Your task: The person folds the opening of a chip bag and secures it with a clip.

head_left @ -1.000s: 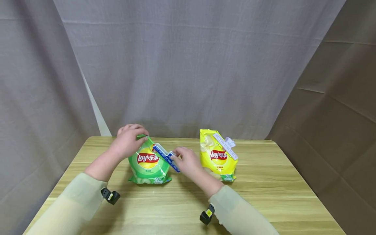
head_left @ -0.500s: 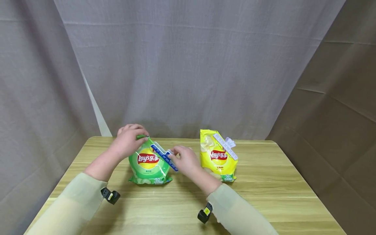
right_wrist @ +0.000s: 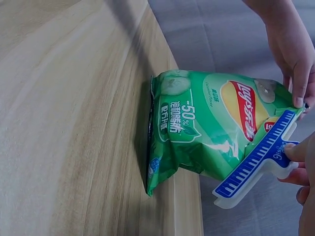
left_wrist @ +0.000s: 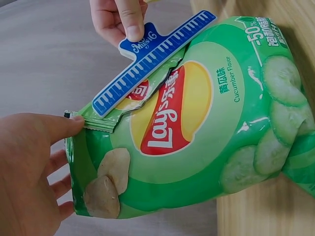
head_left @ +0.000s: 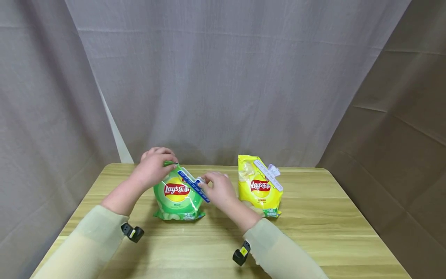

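A green bag of Lay's potato chips (head_left: 178,199) stands on the wooden table, its top corner folded over. My left hand (head_left: 154,164) pinches the upper left end of that fold, thumb in front and fingers behind, as the left wrist view shows. By its handle, my right hand (head_left: 219,190) pinches a blue-and-white bag clip (left_wrist: 155,64) with a piano-key pattern. The clip lies slanted along the folded edge, and its lower end sticks out past the bag in the right wrist view.
To the right stands a yellow Lay's bag (head_left: 258,197), with a pale purple clip (head_left: 267,175) on its slanted top edge. The wooden table (head_left: 313,224) ends at a grey curtain (head_left: 223,77) behind.
My right hand has moved slightly left and up, bringing the blue clip further along the green bag's folded edge. The left hand stays at the corner, almost still.
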Motion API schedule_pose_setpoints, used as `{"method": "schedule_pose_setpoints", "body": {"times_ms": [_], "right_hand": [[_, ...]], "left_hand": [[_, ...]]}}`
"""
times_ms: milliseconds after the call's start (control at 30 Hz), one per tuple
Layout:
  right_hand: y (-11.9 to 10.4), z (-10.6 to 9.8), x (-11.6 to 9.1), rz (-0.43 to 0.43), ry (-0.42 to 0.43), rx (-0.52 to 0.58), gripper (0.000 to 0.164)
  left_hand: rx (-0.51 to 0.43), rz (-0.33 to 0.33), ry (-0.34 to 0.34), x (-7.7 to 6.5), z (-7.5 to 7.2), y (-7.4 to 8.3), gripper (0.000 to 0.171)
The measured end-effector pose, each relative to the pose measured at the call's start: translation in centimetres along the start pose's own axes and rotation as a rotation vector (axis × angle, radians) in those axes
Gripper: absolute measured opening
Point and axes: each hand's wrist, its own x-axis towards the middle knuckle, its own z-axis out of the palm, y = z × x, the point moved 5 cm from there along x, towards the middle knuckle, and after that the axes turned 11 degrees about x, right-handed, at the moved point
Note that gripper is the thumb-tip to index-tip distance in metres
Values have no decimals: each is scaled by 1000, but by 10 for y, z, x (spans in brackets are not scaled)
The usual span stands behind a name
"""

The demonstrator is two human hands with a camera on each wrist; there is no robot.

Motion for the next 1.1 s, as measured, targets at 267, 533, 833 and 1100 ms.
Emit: {"method": "schedule_pose_setpoints", "body": {"times_ms": [267, 533, 833, 1100], "right_hand": [[-4, 2, 2, -10, 1, 5, 17], [-9, 1, 5, -33, 12, -1, 19], [-12, 1, 9, -18, -2, -7, 20], [-11, 2, 10, -6, -4, 16, 21]], "left_hand": [[36, 27, 25, -1, -2, 1, 18], [61, 56, 46, -2, -4, 4, 19], [63, 71, 54, -2, -3, 6, 17], [71, 67, 100, -4, -4, 7, 13]]}}
